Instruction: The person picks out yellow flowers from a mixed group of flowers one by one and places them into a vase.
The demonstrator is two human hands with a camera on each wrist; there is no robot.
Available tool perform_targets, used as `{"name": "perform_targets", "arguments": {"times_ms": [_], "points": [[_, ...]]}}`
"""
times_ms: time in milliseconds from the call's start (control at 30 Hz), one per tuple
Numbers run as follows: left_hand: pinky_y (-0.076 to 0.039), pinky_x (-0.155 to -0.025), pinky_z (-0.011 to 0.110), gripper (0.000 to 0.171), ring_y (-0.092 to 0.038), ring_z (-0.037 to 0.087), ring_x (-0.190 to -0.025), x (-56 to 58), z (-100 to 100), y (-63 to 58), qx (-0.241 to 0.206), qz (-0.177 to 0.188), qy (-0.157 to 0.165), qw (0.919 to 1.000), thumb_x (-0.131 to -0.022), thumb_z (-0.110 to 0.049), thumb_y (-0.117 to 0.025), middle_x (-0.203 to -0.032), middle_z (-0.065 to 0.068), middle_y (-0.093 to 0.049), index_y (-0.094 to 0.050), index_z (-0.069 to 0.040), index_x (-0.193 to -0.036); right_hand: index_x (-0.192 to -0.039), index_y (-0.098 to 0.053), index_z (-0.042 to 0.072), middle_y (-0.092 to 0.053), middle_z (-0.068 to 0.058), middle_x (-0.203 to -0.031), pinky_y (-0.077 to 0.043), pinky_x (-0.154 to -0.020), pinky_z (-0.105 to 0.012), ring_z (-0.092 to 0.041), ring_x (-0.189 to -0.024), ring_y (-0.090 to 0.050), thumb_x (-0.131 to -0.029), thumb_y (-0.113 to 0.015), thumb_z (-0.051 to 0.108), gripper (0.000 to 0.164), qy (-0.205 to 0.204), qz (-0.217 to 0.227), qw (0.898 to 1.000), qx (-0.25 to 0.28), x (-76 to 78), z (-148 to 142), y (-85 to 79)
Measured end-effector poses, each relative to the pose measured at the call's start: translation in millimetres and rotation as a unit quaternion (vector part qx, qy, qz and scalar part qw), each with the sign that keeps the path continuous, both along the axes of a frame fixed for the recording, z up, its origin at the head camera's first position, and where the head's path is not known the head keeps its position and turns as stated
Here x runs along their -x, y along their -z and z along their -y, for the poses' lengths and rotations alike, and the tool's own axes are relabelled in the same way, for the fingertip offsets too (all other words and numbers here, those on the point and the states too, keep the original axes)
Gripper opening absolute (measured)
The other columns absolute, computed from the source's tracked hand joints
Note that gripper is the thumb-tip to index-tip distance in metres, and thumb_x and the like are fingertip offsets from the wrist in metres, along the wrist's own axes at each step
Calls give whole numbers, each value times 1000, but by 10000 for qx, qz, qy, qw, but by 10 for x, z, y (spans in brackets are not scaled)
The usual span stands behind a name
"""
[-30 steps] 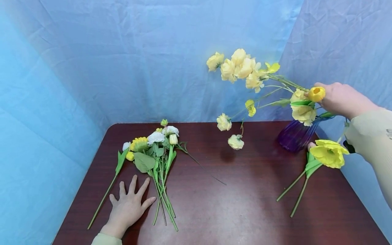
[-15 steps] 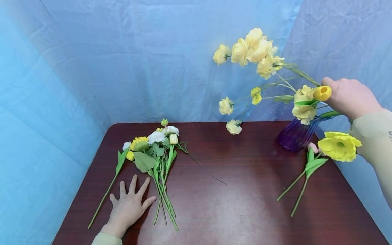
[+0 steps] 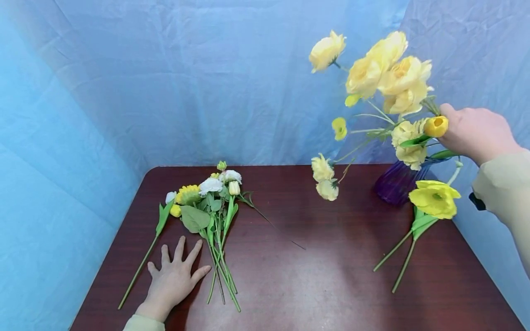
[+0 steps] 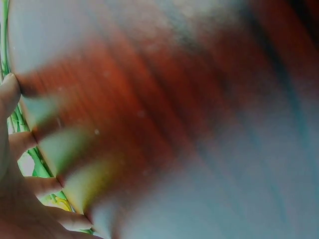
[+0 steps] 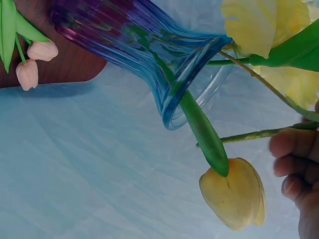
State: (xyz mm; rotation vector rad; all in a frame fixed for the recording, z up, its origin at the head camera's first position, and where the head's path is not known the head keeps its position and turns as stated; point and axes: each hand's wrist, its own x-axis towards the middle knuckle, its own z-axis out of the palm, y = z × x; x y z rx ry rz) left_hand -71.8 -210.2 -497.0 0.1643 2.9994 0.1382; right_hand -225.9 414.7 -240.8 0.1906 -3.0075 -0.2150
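My right hand point(image 3: 480, 131) grips the stem of a pale yellow flower spray point(image 3: 407, 85) above the mouth of a purple-and-blue glass vase point(image 3: 395, 186). In the right wrist view the cut end of the held stem point(image 5: 254, 134) shows just outside the vase rim. A yellow tulip point(image 5: 232, 194) and smaller pale yellow blooms point(image 3: 410, 142) lean out of the vase, and a bright yellow flower point(image 3: 434, 198) droops on its right. Palm down, my left hand point(image 3: 174, 278) rests on the table with fingers spread, beside a bunch of loose flowers point(image 3: 215, 216).
Two pink tulips point(image 5: 27, 72) lie near the vase, their green stems point(image 3: 405, 264) pointing toward me. Left of my left hand lies a single white tulip point(image 3: 142, 266). A thin dark stem point(image 3: 265, 216) crosses the dark red table point(image 3: 314, 294). Blue cloth point(image 3: 227, 82) hangs behind.
My right hand has moved right, and the pale yellow spray has swung up and to the right with it. The drooping blooms have swayed. My left hand has stayed in place.
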Motion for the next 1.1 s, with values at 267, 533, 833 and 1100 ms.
{"name": "perform_targets", "arguments": {"times_ms": [267, 533, 833, 1100], "points": [[-18, -82, 88, 73, -17, 66, -127, -9, 14, -18, 1, 6, 7, 10000, -90, -68, -47, -154, 25, -22, -33, -30, -150, -77, -47, 1, -43, -8, -54, -45, -43, -47, -24, -44, -44, -105, -36, 34, 45, -67, 209, 9995, 234, 41, 9, 9], [-18, -82, 88, 74, -17, 66, -127, -9, 36, -4, 13, 21, 7, 10000, -90, -70, -45, -154, 25, -22, -32, -30, -151, -86, -58, -4, -48, -8, -55, -47, -48, -50, -24, -45, -47, -106, -24, 45, 63, 64, 597, 9977, 318, 61, 32, -29], [-18, -83, 88, 74, -17, 65, -128, -14, 41, -12, 10, 61, 13, 10000, -90, -70, -43, -154, 24, -21, -32, -30, -151, -96, -37, -9, -48, -23, -69, -44, -54, -54, -36, -57, -51, -106, -28, 25, 36, 391, 629, 9933, 888, 43, 34, -13], [-17, -83, 88, 74, -15, 65, -128, -20, 27, -34, 8, 110, 0, 9999, -90, -70, -43, -155, 24, -20, -31, -30, -151, -93, -34, -4, -43, -17, -66, -42, -51, -49, -32, -55, -46, -106, -22, 29, 37, 379, 706, 9935, 803, 44, 58, -17]]}}
